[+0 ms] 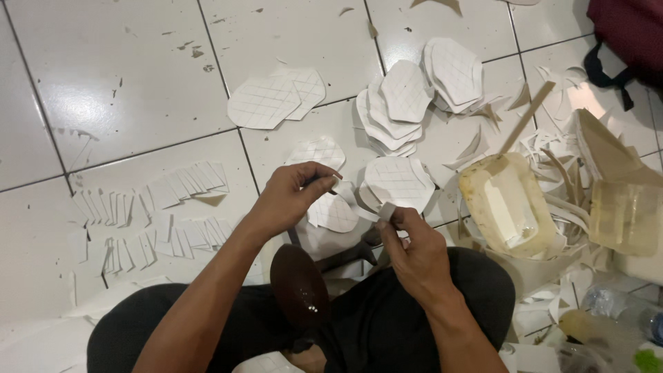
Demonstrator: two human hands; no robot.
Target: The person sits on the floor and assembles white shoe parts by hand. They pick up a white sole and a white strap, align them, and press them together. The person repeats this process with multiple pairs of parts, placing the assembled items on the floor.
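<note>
On the white tiled floor [124, 83] at far left lie rows of small white cut strips [155, 214], laid out in overlapping fans. The left hand [290, 197] has its fingers pinched on one end of a small white piece [343, 186]; the right hand [414, 249] grips its other end between thumb and fingers, above the lap. A dark rounded tool [298, 284] rests on the knee. Beyond the hands, stacks of grid-scored white shapes [397, 103] look finished. Right of them sit a yellowish tub of glue [507, 204] with a stick and a heap of offcuts [559, 173]. Open floor remains at upper left; the right side is crowded.
</note>
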